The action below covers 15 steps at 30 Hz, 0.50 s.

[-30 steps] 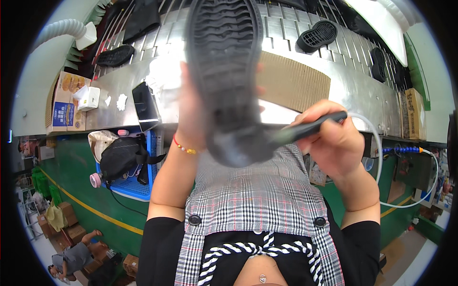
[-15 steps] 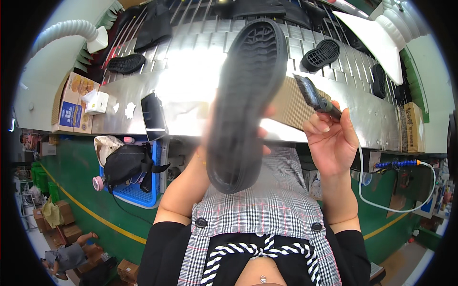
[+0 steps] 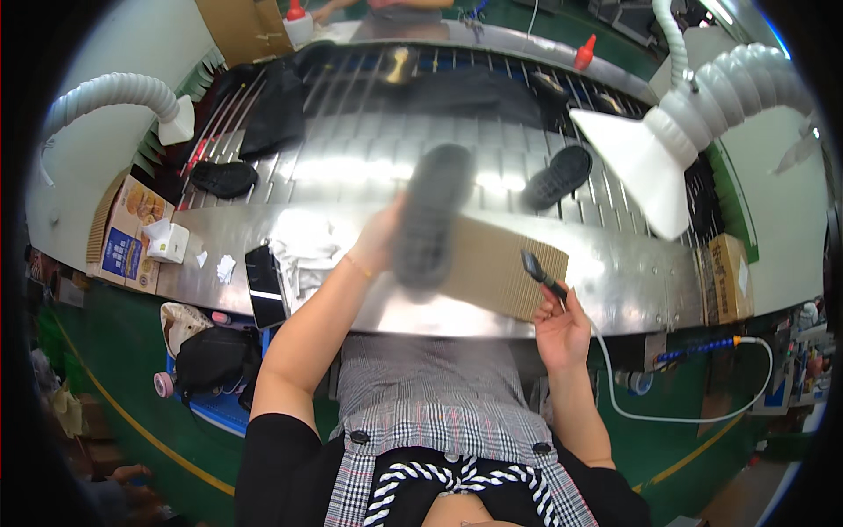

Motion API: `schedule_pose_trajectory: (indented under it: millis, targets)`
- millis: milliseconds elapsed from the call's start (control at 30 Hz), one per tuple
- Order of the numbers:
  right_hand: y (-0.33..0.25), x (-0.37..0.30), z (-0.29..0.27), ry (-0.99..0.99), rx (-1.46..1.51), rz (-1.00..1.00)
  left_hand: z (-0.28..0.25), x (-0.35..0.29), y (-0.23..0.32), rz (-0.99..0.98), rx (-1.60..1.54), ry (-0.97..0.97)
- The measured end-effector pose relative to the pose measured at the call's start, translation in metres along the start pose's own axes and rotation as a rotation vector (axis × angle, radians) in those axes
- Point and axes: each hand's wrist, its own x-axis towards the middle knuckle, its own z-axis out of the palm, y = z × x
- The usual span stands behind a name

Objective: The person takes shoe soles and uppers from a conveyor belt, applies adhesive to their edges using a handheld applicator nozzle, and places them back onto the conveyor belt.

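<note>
My left hand (image 3: 378, 237) grips a black shoe sole (image 3: 430, 211) by its left side, holding it raised over the near edge of the metal bench. Motion blurs the sole, and most of my left fingers are hidden behind it. In my right hand (image 3: 564, 329) is a dark-bristled brush (image 3: 536, 266), its handle pinched between thumb and fingers and its head tipped up to the left. A thin white hose (image 3: 610, 395) runs from beside this hand. Under the brush and sole lies a ribbed cardboard sheet (image 3: 496, 277). The brush is apart from the sole.
A slatted metal conveyor (image 3: 325, 176) carries a sole at left (image 3: 224, 179) and another sole at right (image 3: 559, 177). A white funnel hood (image 3: 641, 171) overhangs the right. A phone (image 3: 266, 285), white cloth (image 3: 299, 246) and tissue pack (image 3: 167, 241) lie at left. Another person (image 3: 408, 18) is beyond.
The sole has moved down and away from me, from close to the camera to above the bench. The brush has moved left. My view has shifted, showing more of the far side.
</note>
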Motion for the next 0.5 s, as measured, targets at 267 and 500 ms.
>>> schedule_pose_trajectory:
  millis: [267, 500]
  targets:
    - [0.002, 0.021, 0.009, 0.01, 0.009, -0.014, -0.034, 0.158, 0.111, 0.362, 1.152, 0.509]
    - [0.012, 0.034, 0.009, 0.042, -0.06, 0.012, -0.169, 0.087, 0.17, 0.376, 1.654, 1.058]
